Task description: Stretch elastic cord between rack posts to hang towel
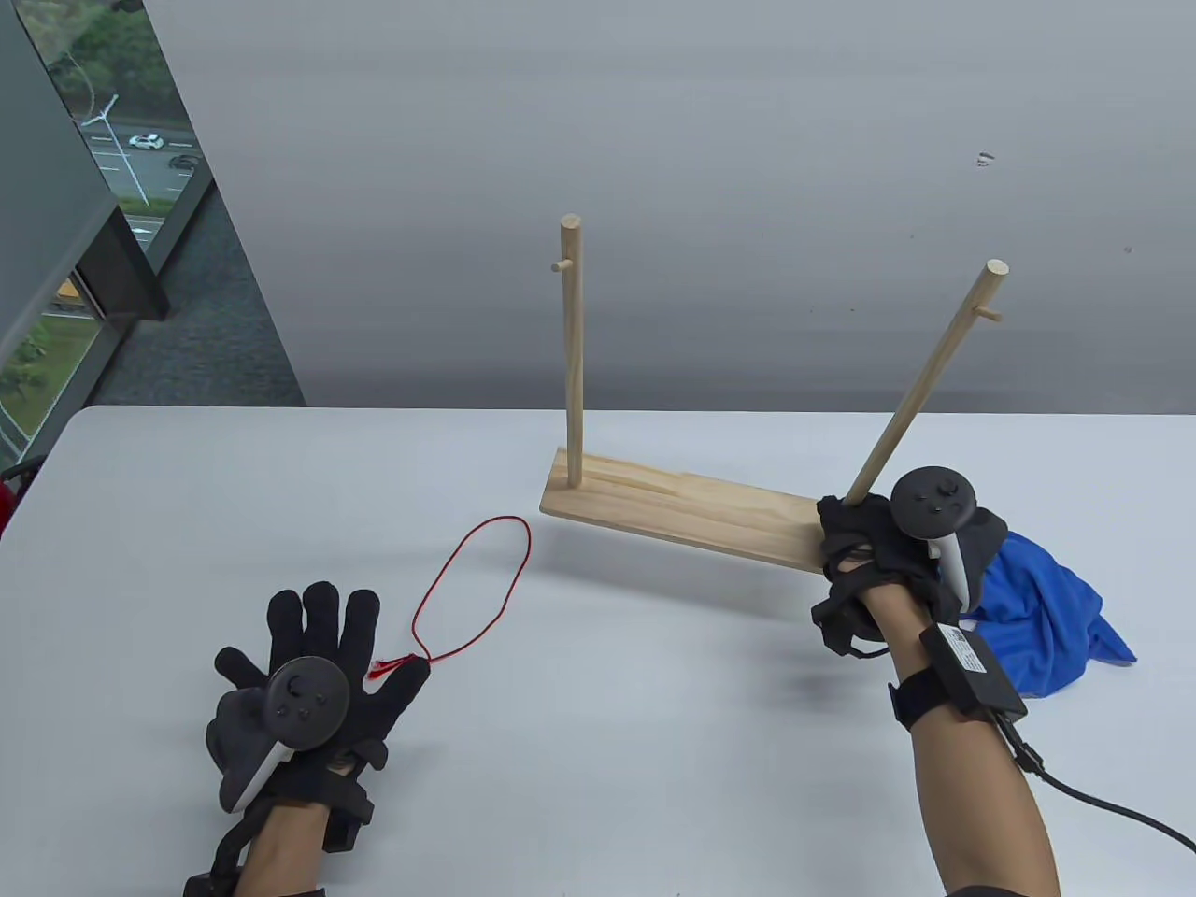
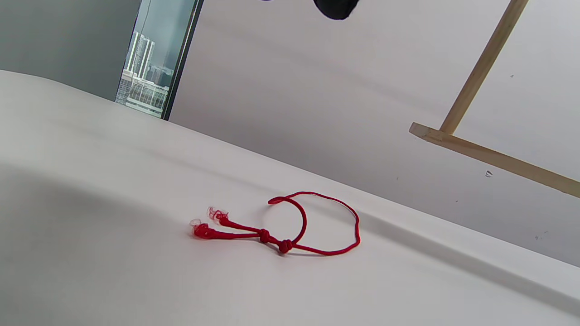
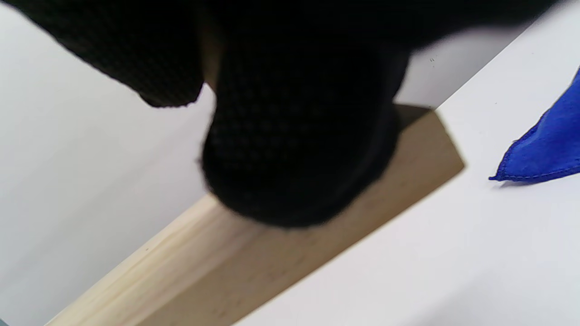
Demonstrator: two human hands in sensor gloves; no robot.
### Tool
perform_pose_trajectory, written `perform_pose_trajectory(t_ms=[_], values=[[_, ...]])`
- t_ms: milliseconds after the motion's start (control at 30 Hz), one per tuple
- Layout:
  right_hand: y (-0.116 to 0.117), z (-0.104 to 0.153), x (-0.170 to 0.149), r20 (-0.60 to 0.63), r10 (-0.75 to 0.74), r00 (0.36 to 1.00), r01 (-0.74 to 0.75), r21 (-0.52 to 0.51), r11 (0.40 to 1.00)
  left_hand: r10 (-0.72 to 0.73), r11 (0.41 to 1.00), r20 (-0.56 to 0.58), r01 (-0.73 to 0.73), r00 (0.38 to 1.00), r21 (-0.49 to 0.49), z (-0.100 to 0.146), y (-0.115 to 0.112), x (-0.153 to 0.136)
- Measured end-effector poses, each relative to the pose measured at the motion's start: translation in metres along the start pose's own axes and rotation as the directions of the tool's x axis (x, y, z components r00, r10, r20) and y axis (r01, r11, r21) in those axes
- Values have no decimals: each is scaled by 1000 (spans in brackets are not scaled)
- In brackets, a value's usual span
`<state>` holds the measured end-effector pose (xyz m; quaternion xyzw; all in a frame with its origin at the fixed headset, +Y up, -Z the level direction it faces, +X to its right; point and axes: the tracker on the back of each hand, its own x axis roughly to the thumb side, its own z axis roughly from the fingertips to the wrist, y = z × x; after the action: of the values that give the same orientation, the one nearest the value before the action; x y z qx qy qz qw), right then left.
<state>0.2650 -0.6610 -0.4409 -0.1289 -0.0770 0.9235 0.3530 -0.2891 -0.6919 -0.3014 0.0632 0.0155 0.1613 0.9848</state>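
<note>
The wooden rack [image 1: 682,509] has a flat base and two posts with pegs: the left post [image 1: 572,355] stands straight and the right post [image 1: 920,383] leans right. My right hand [image 1: 855,540] grips the rack at the foot of the right post; its gloved fingers [image 3: 294,136] lie on the base [image 3: 226,267]. The base's left end seems lifted off the table. The red elastic cord [image 1: 476,579] lies in a loop on the table, its knotted ends [image 2: 253,233] by my left thumb. My left hand [image 1: 322,645] rests flat, fingers spread, holding nothing. The blue towel [image 1: 1056,617] lies crumpled just right of my right hand.
The white table [image 1: 598,747] ends at its far edge behind the rack, with a grey wall beyond. A window is at the far left [image 1: 84,187]. A black cable [image 1: 1103,808] runs from my right wrist off to the right.
</note>
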Motion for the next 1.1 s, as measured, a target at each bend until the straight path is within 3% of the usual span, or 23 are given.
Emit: perform_pose_trajectory(t_ms=[300, 567, 1100], values=[[-1, 47, -5, 51, 3, 999, -4, 27, 1000, 9, 1000, -1, -9, 1000, 4, 0, -1, 0], [17, 80, -16, 82, 31, 996, -37, 76, 996, 19, 1000, 1, -19, 1000, -1, 0, -4, 0], [67, 101, -38, 79, 47, 996, -62, 194, 979, 24, 1000, -6, -24, 1000, -16, 1, -6, 0]])
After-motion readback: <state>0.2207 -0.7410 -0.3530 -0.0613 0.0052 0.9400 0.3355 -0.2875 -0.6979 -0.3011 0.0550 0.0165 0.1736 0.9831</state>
